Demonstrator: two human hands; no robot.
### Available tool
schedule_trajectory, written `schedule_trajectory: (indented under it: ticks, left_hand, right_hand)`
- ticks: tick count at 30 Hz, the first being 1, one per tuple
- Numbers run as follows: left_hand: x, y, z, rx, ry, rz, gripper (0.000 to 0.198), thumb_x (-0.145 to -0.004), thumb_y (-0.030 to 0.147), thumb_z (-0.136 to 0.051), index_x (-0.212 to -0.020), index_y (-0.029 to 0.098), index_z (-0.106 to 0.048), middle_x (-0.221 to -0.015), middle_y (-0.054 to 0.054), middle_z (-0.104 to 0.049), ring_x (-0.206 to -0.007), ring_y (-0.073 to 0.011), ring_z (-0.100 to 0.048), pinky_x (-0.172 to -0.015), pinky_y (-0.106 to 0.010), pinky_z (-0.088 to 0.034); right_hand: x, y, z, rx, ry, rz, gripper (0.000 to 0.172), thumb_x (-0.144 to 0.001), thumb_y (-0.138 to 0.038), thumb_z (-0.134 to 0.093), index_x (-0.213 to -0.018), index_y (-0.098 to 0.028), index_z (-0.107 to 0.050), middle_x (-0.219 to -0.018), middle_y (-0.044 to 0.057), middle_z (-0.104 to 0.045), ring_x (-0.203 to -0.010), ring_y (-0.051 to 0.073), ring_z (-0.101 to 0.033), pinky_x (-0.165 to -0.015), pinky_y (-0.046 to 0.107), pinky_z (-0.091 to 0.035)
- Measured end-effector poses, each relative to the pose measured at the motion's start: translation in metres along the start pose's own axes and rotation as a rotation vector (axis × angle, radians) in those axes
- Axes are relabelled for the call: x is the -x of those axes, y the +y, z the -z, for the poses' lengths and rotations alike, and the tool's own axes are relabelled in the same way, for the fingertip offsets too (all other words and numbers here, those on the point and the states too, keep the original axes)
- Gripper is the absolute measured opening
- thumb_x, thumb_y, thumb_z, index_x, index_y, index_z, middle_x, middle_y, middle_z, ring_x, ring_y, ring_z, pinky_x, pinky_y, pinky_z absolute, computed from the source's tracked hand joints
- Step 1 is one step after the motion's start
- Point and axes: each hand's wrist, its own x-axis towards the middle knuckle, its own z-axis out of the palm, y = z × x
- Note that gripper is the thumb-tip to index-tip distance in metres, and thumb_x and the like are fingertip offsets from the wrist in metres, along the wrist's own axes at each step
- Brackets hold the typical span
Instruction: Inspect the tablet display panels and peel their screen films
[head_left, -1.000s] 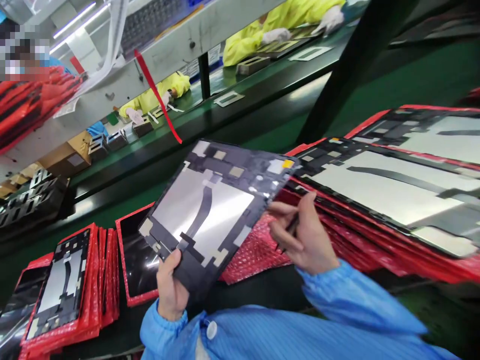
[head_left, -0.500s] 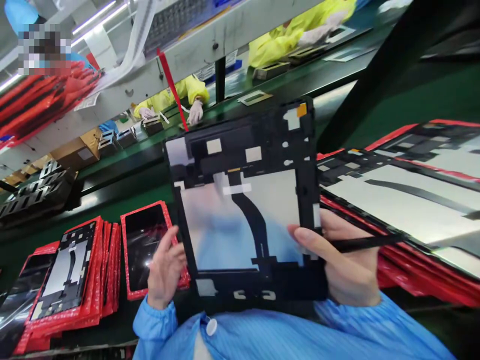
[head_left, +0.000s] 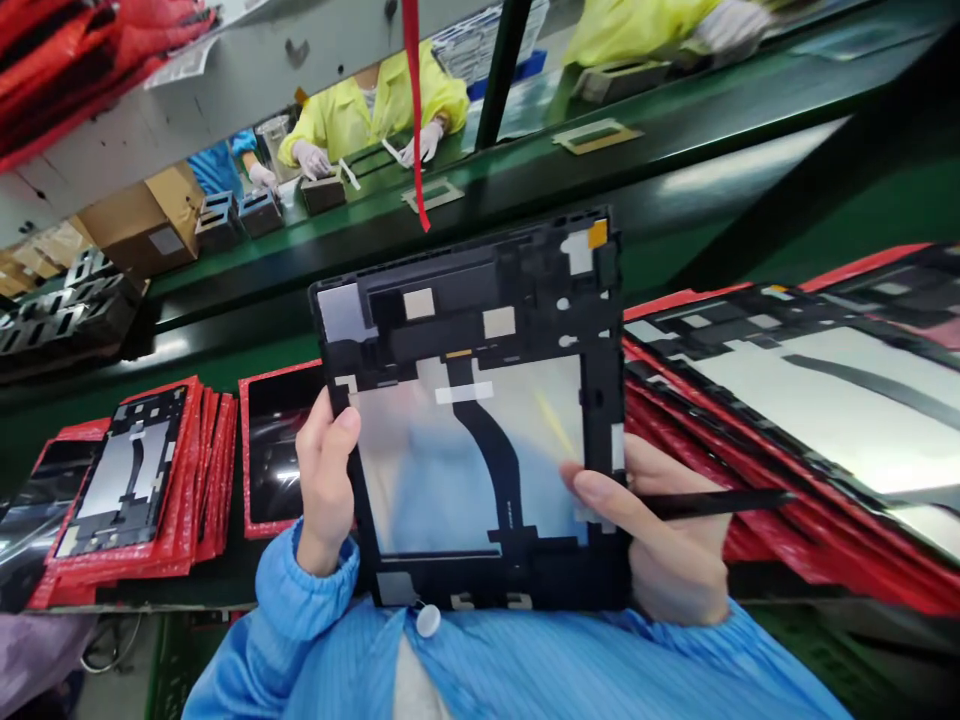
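Note:
Upright before my chest is a tablet screen assembly (head_left: pixel 480 430), its back toward me, with a black frame, a mirror-like silver centre and a dark ribbon cable (head_left: pixel 491 440). My left hand (head_left: pixel 328 480) is closed on its left edge, thumb on the near face. At the lower right edge my right hand (head_left: pixel 667 540) grips it, thumb over the frame. A thin black stick-like tool (head_left: pixel 720 503) also lies in the right hand and points out to the right; its exact kind is unclear. The fingers behind the screen are hidden.
Left, screens lie on stacked red bubble bags (head_left: pixel 202 480). More screens (head_left: pixel 840 400) on red bags are piled at right. Behind runs a green conveyor (head_left: pixel 315 230) with metal fixtures (head_left: pixel 259 210). A red strap (head_left: pixel 416 120) hangs down. Gloved co-workers in yellow sleeves (head_left: pixel 446 90) work across.
My left hand has closed onto the screen's left edge, where its fingers were looser before. The screen has shifted slightly left in view, and the camera view has tilted downward.

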Motion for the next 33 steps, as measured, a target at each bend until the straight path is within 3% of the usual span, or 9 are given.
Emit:
schedule_trajectory:
  ticks: [8,15,21,33]
  left_hand:
    - [-0.002,0.003,0.000,-0.074,0.012,-0.045,0.027,-0.089,0.035,-0.050,-0.101,0.020,-0.068,-0.091,-0.004,-0.070,-0.090,-0.0212,-0.065,-0.082,-0.032,-0.051]
    - [-0.008,0.004,-0.003,-0.202,0.116,-0.067,0.027,-0.087,0.039,-0.054,-0.086,0.017,-0.071,-0.066,0.000,-0.061,-0.064,-0.0140,-0.058,-0.063,-0.025,-0.048]
    - [-0.010,0.003,-0.003,-0.211,0.115,-0.056,0.026,-0.088,0.036,-0.053,-0.081,0.017,-0.069,-0.064,0.001,-0.060,-0.060,-0.0112,-0.054,-0.058,-0.022,-0.044]
    - [-0.009,0.002,-0.002,-0.146,0.130,-0.055,0.025,-0.086,0.030,-0.054,-0.064,0.019,-0.057,-0.062,0.002,-0.059,-0.068,-0.0132,-0.058,-0.064,-0.023,-0.046]
  right_hand:
    - [0.002,0.005,-0.003,-0.036,0.002,-0.068,0.017,-0.062,-0.031,-0.074,-0.072,-0.018,-0.070,-0.053,0.001,-0.057,-0.040,0.011,-0.043,-0.037,0.020,-0.027]
    - [0.006,-0.001,-0.007,-0.045,0.055,-0.127,0.017,-0.061,-0.031,-0.073,-0.071,-0.018,-0.069,-0.050,-0.001,-0.051,-0.041,0.009,-0.037,-0.041,0.020,-0.019]
    - [0.009,-0.004,-0.009,-0.056,0.064,-0.123,0.014,-0.062,-0.028,-0.071,-0.072,-0.019,-0.070,-0.057,0.000,-0.057,-0.045,0.008,-0.043,-0.043,0.019,-0.025]
    - [0.010,-0.001,-0.008,-0.048,0.051,-0.121,0.012,-0.063,-0.026,-0.070,-0.072,-0.018,-0.068,-0.055,-0.002,-0.056,-0.044,0.006,-0.042,-0.042,0.017,-0.026]
